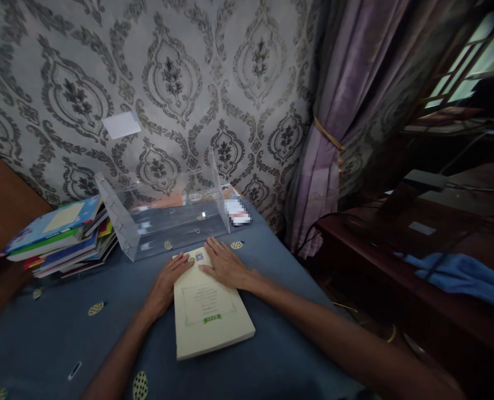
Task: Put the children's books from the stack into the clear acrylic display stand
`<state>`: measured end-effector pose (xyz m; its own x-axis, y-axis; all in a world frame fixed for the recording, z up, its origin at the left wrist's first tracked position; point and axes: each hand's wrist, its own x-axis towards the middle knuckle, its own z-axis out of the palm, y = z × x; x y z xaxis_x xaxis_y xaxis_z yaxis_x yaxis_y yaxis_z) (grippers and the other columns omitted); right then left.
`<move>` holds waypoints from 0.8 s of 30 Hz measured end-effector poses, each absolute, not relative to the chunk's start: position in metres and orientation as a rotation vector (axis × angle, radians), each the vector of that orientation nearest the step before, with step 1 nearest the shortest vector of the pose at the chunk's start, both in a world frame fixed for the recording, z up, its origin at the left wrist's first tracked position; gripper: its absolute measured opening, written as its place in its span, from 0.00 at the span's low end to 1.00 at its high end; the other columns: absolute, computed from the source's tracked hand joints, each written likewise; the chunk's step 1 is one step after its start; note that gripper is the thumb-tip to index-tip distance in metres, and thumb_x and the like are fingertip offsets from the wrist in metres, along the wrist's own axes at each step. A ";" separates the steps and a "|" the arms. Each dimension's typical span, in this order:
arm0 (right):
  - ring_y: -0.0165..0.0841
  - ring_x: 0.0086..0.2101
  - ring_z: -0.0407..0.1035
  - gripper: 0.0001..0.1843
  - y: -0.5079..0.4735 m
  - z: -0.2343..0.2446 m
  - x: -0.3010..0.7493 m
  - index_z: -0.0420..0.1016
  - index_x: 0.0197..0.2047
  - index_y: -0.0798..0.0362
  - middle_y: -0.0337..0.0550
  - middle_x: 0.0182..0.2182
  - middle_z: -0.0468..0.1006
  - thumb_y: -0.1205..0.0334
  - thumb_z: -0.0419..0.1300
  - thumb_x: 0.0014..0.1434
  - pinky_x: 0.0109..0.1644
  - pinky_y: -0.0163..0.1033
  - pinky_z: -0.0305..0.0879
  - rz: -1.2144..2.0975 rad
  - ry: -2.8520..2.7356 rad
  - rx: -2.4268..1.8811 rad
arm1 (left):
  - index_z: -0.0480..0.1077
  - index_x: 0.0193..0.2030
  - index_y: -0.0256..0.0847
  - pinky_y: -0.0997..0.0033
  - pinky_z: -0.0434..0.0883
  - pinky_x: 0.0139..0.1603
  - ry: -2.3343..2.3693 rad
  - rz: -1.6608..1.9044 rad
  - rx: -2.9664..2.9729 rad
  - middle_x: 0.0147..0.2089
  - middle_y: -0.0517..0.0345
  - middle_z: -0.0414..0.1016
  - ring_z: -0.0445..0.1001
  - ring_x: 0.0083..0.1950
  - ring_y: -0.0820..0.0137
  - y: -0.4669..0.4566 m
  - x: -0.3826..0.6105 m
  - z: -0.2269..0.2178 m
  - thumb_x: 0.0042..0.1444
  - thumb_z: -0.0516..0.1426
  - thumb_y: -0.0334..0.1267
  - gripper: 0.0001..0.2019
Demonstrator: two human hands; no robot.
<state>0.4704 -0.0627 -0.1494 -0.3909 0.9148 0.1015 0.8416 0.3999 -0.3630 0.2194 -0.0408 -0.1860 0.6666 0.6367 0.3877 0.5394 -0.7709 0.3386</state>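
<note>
- Cream paperback book [211,311] is lying flat, cover up, on the blue tablecloth [105,339], just in front of the clear acrylic rack [167,222].
- The left hand [167,283] is resting open along the book's far left corner. The right hand [225,266] is lying flat across its far end. Neither is gripping it; both are only pressing down.
- Risk, as I judge it: the smooth cover is sitting on loose-looking cloth, so a push from flat palms could be bunching the cloth or skewing the book rather than sliding it straight.
- The rack's open front lip is standing just beyond the fingertips, so a forward shove could be knocking the light rack back towards the wall.
- The stack of children's books [63,236] is crowding the rack's left side.
- The table's right edge [300,269] is running near the right forearm, with the curtain [325,155] beyond it.
- Open room is lying on the near left of the cloth.
</note>
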 end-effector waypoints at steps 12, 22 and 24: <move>0.49 0.71 0.38 0.41 -0.085 -0.152 0.479 0.49 0.72 0.70 0.67 0.71 0.47 0.46 0.48 0.68 0.73 0.54 0.42 0.413 -2.387 -1.545 | 0.59 0.70 0.50 0.45 0.57 0.71 1.054 0.567 2.742 0.72 0.52 0.60 0.54 0.74 0.60 -0.049 0.222 -0.174 0.68 0.50 0.37 0.24; 0.47 0.71 0.40 0.39 -0.089 -0.153 0.480 0.49 0.72 0.66 0.64 0.72 0.46 0.46 0.47 0.69 0.73 0.53 0.42 0.383 -2.388 -1.540 | 0.53 0.73 0.51 0.43 0.56 0.70 1.213 0.216 2.927 0.74 0.51 0.54 0.51 0.75 0.59 -0.059 0.226 -0.162 0.70 0.45 0.36 0.25; 0.47 0.71 0.39 0.40 -0.089 -0.152 0.479 0.49 0.72 0.67 0.65 0.72 0.47 0.45 0.48 0.69 0.73 0.53 0.41 0.391 -2.382 -1.546 | 0.51 0.73 0.51 0.40 0.54 0.70 1.228 0.137 2.957 0.75 0.51 0.53 0.51 0.75 0.58 -0.060 0.226 -0.159 0.70 0.44 0.35 0.26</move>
